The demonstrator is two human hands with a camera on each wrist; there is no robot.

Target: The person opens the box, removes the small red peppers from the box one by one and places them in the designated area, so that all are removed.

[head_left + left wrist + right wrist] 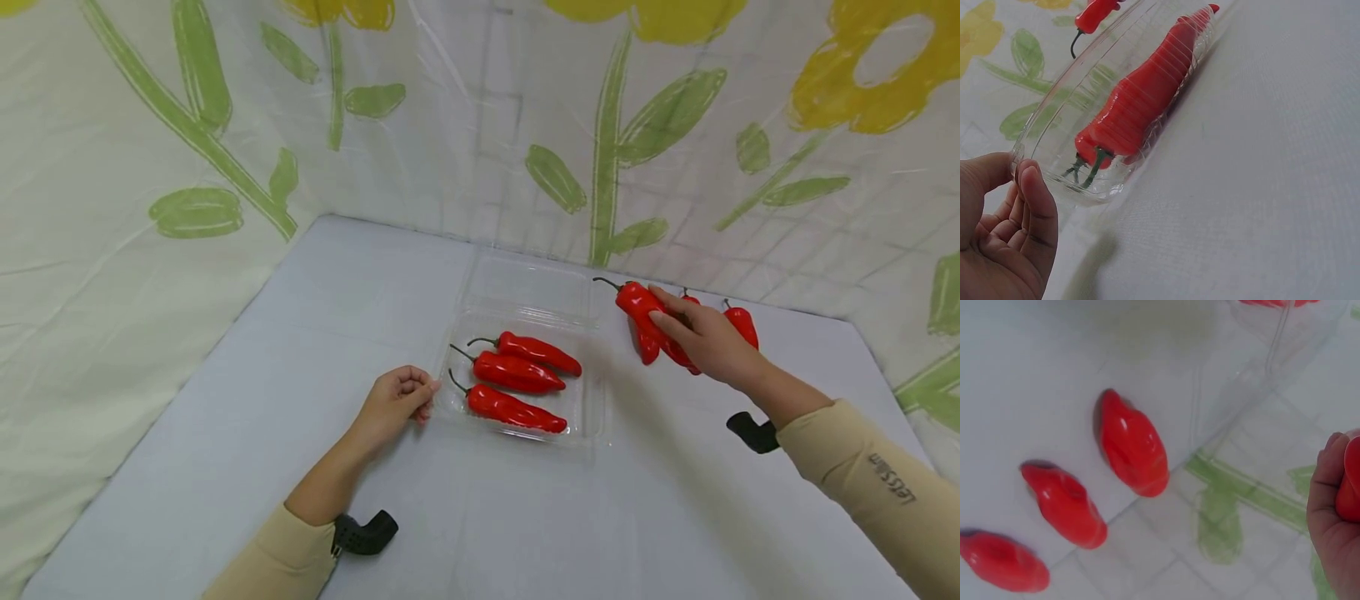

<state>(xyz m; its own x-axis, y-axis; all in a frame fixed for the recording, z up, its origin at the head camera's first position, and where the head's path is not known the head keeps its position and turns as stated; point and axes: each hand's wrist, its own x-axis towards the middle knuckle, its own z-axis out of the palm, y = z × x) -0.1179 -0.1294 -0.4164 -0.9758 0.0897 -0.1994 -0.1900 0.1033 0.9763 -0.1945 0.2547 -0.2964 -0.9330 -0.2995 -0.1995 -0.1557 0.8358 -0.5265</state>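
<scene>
The right hand (708, 337) wraps its grip round a held pepper (637, 302), red and glossy, its stem end poking out toward ten o'clock. At nine o'clock from that grip, a clear container (540, 316) bears three red peppers (519, 372). The left hand (397, 396) pinches the container's rim on its nine o'clock side. The right sleeve (862, 467) reads "LetsSlim". The right wrist view shows three loose peppers (1134, 450) apart on the bench (1029, 394); the head view has them partly covered.
</scene>
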